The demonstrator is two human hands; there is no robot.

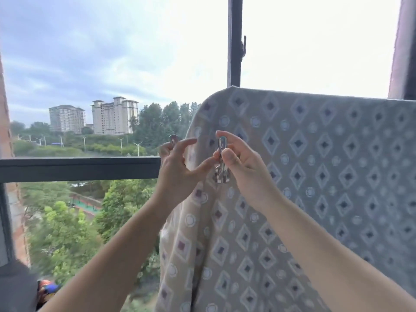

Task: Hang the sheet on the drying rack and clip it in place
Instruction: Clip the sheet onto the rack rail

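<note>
A beige sheet with a diamond and circle pattern hangs folded over something hidden beneath its top edge; the rack itself cannot be seen. My right hand pinches a metal clip in front of the sheet's left part, jaws pointing down. My left hand is just left of it at the sheet's edge, holding a second metal clip against the palm, with thumb and forefinger reaching toward the first clip.
An open window is ahead, with a dark horizontal frame bar at the left and a vertical bar with a latch above the sheet. Far below are trees and buildings. A dark ledge fills the lower left corner.
</note>
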